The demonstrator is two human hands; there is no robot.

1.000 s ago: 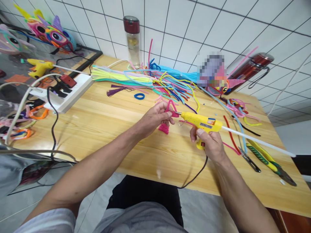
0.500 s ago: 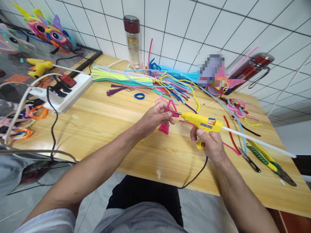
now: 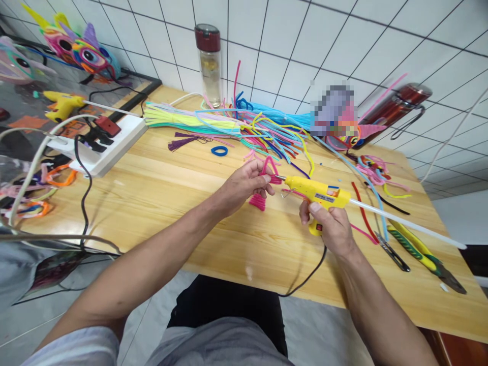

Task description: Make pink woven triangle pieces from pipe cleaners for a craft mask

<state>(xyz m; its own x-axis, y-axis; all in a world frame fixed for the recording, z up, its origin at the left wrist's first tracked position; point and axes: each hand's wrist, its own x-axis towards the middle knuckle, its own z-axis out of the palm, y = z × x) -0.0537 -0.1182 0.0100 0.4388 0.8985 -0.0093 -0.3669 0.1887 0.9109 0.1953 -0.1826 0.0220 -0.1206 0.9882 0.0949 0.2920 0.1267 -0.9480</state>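
My left hand [image 3: 249, 184] is closed on a bent pink pipe cleaner [image 3: 270, 163], its fingertips pinching the shape over the middle of the table. My right hand [image 3: 331, 223] grips the handle of a yellow hot glue gun [image 3: 316, 191], whose metal nozzle meets the pink piece at the left fingertips. From the back of the gun sticks a long white glue stick [image 3: 404, 222]. Just below the left fingers lies a folded, ribbed pink pipe cleaner piece [image 3: 257, 202]. Whether glue is coming out is too small to see.
Bundled pipe cleaners [image 3: 194, 121] lie along the wall beside a glass bottle [image 3: 208, 66]. Yellow-green pliers [image 3: 423, 254] and small snips [image 3: 392, 252] rest at right. A white power strip [image 3: 110, 152] and a second glue gun [image 3: 63, 104] are at left. The gun's black cord [image 3: 310, 274] hangs off the front edge.
Almost nothing differs. Both hands, the glue gun and the pink pipe cleaner keep the same places, with only a very slight shift of the whole view.
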